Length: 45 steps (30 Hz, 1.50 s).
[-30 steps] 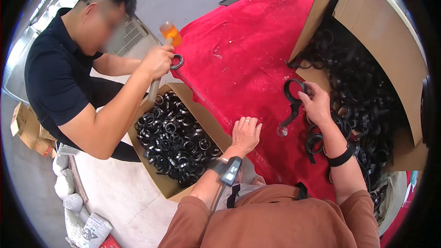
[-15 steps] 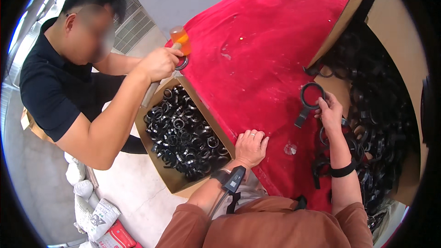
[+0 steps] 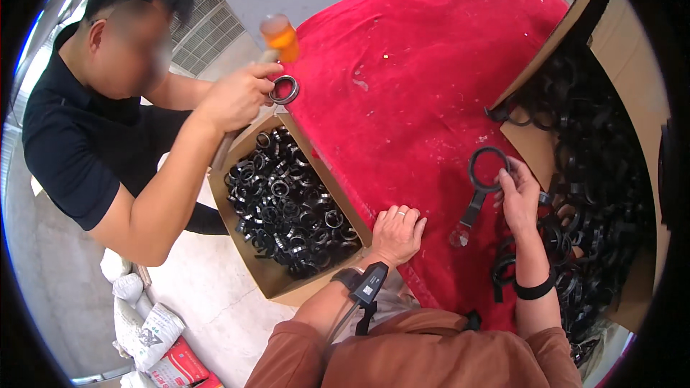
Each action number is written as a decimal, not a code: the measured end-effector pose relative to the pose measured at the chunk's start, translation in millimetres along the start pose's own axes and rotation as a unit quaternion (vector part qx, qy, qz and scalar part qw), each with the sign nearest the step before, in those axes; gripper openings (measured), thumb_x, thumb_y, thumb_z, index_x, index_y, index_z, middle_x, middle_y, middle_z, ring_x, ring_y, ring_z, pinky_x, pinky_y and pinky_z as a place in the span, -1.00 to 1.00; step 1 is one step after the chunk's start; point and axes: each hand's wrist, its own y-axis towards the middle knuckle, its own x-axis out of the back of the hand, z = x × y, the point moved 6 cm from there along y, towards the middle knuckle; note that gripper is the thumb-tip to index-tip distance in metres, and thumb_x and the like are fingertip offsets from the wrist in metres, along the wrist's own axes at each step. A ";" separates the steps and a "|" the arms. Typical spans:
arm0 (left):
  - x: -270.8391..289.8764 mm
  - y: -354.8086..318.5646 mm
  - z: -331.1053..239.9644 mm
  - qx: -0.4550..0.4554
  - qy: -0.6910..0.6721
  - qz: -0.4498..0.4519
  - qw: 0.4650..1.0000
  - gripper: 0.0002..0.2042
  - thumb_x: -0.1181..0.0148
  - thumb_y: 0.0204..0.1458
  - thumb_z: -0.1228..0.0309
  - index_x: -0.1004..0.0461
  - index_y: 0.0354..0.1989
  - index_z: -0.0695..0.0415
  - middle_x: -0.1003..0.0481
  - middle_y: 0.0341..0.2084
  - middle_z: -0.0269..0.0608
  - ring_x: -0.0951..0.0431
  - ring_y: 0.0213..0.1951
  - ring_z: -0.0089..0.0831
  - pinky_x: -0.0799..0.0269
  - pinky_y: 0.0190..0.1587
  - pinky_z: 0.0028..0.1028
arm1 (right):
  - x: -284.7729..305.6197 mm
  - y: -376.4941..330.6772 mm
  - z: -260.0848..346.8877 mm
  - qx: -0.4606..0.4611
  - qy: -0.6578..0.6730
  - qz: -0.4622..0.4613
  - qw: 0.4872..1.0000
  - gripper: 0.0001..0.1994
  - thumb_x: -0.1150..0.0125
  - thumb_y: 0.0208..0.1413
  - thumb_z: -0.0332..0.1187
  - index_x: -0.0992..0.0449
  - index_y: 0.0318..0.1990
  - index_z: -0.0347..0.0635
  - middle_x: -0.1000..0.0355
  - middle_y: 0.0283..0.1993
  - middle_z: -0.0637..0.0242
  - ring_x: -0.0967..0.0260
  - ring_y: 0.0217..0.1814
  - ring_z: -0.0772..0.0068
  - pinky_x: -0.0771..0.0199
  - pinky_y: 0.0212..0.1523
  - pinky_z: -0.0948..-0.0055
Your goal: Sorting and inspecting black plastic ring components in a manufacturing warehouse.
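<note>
My right hand (image 3: 519, 192) is closed on a black ring with a flat arm (image 3: 473, 208), pinching the ring's right side between thumb and fingers. It is held above the red cloth, with the arm pointing down and left toward a small clear piece (image 3: 458, 236). My left hand (image 3: 397, 237) rests on the cloth's near edge, empty, its fingers loosely bent and the thumb apart. Beside it stands a cardboard box (image 3: 321, 165) full of black rings, several with shiny metal rims.
A large cardboard box (image 3: 632, 43) at the right holds many black ringed parts (image 3: 575, 151), some spilling onto the red cloth (image 3: 410, 122). At the left a co-worker grips a mallet with an amber head (image 3: 280, 39) above a black ring (image 3: 295, 93). Sacks (image 3: 154, 334) lie on the floor.
The ring in my right hand has tilted, so its arm hangs further down. The co-worker's mallet head has risen away from the ring beneath it. My left hand stays put.
</note>
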 end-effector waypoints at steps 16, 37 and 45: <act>20.1 -6.0 -48.1 0.337 -0.619 0.218 0.675 -0.51 0.22 0.20 0.06 -0.32 -0.03 0.30 -0.46 -0.26 -0.10 -0.49 -0.23 -0.36 -0.38 -0.15 -0.43 | 14.6 -107.3 28.3 -0.005 0.144 0.054 0.988 -0.70 -0.09 0.11 -0.40 -0.36 -0.03 -0.36 -0.42 -0.44 0.31 -0.35 -0.57 0.60 -0.36 -0.62 0.60; 115.6 -50.9 -107.8 -0.032 -0.307 0.066 0.949 -0.69 -0.32 -0.25 0.59 -0.38 -0.29 0.28 -0.44 -0.40 -0.24 -0.44 -0.32 -0.49 -0.37 -0.21 -0.49 | 26.2 -199.9 36.8 -0.030 0.365 0.111 0.924 -0.48 -0.10 0.10 -0.37 -0.11 0.19 -0.34 -0.41 -0.16 0.17 -0.42 -0.19 0.35 -0.45 -0.17 0.42; 86.8 -78.5 -71.7 0.076 -0.376 0.116 0.916 -0.48 -0.35 -0.18 0.42 -0.29 -0.01 0.27 -0.37 -0.11 -0.12 -0.37 -0.03 -0.44 -0.31 -0.01 -0.43 | 15.3 -190.1 -4.7 -0.023 0.064 0.056 0.996 -0.70 -0.13 0.02 -0.46 -0.38 -0.06 -0.33 -0.40 -0.46 0.28 -0.38 -0.54 0.52 -0.43 -0.66 0.53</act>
